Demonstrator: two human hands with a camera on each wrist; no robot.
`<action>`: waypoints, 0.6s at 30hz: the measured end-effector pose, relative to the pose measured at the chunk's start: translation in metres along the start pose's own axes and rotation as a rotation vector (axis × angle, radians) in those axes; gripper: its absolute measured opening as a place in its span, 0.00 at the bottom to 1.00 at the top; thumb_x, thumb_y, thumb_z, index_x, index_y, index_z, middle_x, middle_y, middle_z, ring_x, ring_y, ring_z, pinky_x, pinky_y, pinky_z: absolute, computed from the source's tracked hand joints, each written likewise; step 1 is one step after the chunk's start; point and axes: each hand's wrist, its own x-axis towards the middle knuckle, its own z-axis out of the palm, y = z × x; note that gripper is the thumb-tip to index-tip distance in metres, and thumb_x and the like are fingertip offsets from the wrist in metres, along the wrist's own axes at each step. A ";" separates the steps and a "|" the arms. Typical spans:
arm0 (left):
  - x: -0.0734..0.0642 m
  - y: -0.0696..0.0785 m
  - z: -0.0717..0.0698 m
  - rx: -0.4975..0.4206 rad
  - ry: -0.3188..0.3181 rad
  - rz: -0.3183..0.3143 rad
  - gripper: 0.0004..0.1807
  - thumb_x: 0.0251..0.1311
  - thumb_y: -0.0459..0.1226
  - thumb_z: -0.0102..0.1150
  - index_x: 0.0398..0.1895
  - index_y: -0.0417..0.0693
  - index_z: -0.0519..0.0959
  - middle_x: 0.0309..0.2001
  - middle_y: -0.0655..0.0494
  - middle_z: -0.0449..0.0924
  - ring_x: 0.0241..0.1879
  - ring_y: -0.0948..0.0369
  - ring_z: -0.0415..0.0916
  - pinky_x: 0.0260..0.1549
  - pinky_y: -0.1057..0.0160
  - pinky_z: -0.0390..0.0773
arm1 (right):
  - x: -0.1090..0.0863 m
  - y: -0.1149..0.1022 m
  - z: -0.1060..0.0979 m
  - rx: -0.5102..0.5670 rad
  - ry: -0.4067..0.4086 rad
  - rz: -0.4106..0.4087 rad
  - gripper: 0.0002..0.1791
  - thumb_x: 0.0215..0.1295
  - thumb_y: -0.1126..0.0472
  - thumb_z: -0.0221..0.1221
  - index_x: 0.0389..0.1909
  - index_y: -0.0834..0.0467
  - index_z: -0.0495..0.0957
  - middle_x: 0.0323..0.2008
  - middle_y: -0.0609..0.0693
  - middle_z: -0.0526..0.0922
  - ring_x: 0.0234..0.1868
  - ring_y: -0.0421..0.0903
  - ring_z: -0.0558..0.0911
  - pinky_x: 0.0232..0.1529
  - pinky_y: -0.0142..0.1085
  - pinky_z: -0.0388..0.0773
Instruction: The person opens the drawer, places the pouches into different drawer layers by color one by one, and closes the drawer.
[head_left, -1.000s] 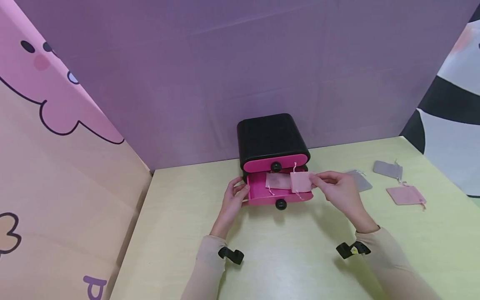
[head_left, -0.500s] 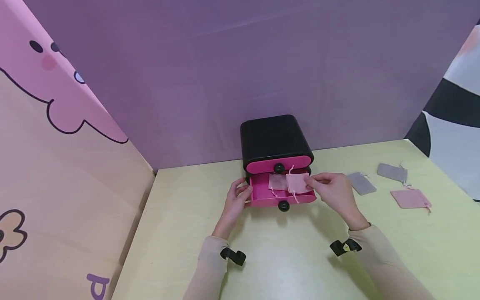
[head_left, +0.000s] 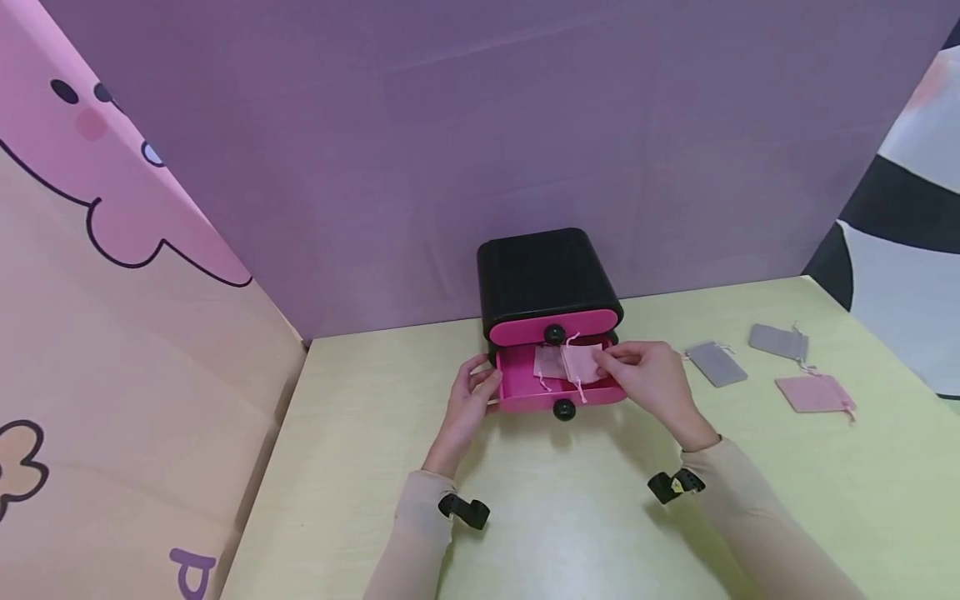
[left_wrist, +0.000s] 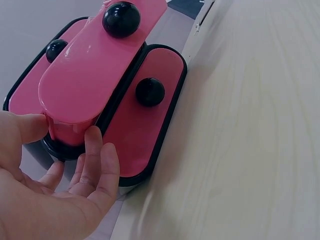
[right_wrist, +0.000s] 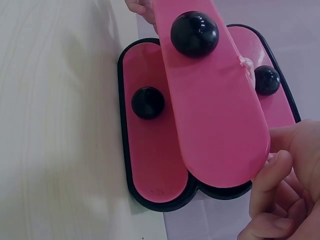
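A small black chest (head_left: 547,271) with pink drawers stands against the purple cloth, its middle drawer (head_left: 528,403) pulled out. My left hand (head_left: 460,417) holds that drawer by its left end; thumb and fingers pinch the side wall in the left wrist view. My right hand (head_left: 656,383) pinches the right edge of a pink drawstring pouch (head_left: 580,364) over the right half of the drawer. To its left another pale pink pouch (head_left: 548,363) lies inside, partly covered. In the right wrist view the drawer front (right_wrist: 220,115) hides most of the held pouch.
On the table to the right lie a grey pouch (head_left: 716,364), a second grey pouch (head_left: 778,342) and a pink pouch (head_left: 815,392). The chest's top drawer (head_left: 517,332) is closed; the bottom drawer (left_wrist: 145,120) is closed too. Purple cloth (head_left: 420,167) hangs behind.
My right hand has moved left with the pink pouch, carrying it further over the drawer and across part of the other pouch. My left hand has stayed at the drawer's end.
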 end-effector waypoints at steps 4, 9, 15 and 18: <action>0.001 0.001 0.000 0.012 0.004 -0.005 0.31 0.80 0.42 0.55 0.80 0.48 0.61 0.71 0.38 0.74 0.54 0.53 0.84 0.57 0.53 0.88 | 0.002 -0.002 0.001 -0.012 0.003 0.000 0.21 0.74 0.48 0.65 0.50 0.63 0.90 0.37 0.57 0.94 0.46 0.58 0.90 0.38 0.35 0.77; 0.001 0.002 0.000 0.023 0.003 -0.007 0.31 0.80 0.43 0.54 0.81 0.49 0.61 0.71 0.39 0.74 0.55 0.52 0.83 0.59 0.51 0.87 | 0.003 -0.003 0.002 -0.011 0.006 -0.013 0.20 0.74 0.49 0.65 0.48 0.63 0.90 0.37 0.57 0.94 0.45 0.58 0.91 0.38 0.36 0.78; 0.000 0.002 0.001 0.023 0.000 -0.014 0.31 0.81 0.43 0.54 0.81 0.49 0.61 0.72 0.39 0.73 0.55 0.53 0.84 0.58 0.53 0.87 | 0.004 -0.004 0.002 -0.044 0.006 -0.019 0.19 0.74 0.50 0.65 0.47 0.63 0.90 0.36 0.57 0.94 0.44 0.58 0.90 0.36 0.36 0.76; 0.000 0.001 0.001 0.018 0.001 -0.012 0.31 0.81 0.43 0.54 0.81 0.49 0.61 0.71 0.39 0.74 0.54 0.54 0.84 0.57 0.54 0.87 | 0.005 -0.008 0.001 -0.093 0.010 -0.009 0.19 0.73 0.48 0.65 0.45 0.62 0.91 0.35 0.56 0.94 0.40 0.56 0.89 0.30 0.35 0.74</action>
